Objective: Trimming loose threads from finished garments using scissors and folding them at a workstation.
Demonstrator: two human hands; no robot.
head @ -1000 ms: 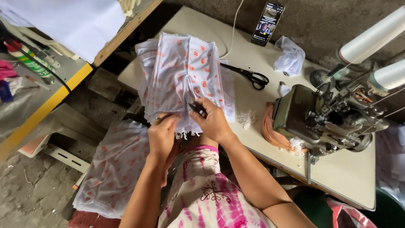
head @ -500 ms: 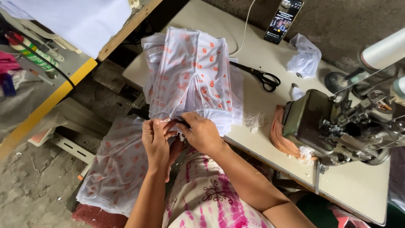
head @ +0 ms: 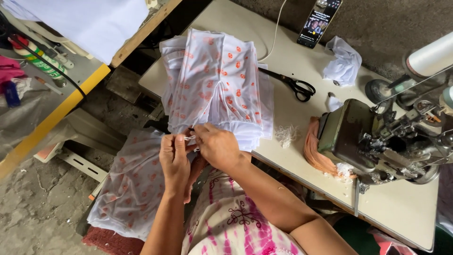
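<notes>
A stack of white cloth pieces with orange spots [head: 217,85] lies on the cream sewing table [head: 292,141], its near edge hanging toward me. My left hand [head: 173,163] and my right hand [head: 217,146] meet at that near edge and pinch a bit of white thread or trim between the fingertips. Whether a small tool sits in my right hand is hidden. More of the same spotted cloth [head: 130,189] is heaped below the table to the left of my lap.
Black scissors [head: 292,85] lie right of the stack. A phone [head: 318,21], a crumpled white cloth [head: 344,63] and a thread tuft [head: 285,134] are on the table. The sewing machine [head: 382,141] stands at right, with orange cloth [head: 316,151] beside it. A yellow-edged bench [head: 56,113] is at left.
Both hands have drawn back from the stack's edge toward me and closed together, now pinching white thread. The view has shifted, so the table sits higher and farther right.
</notes>
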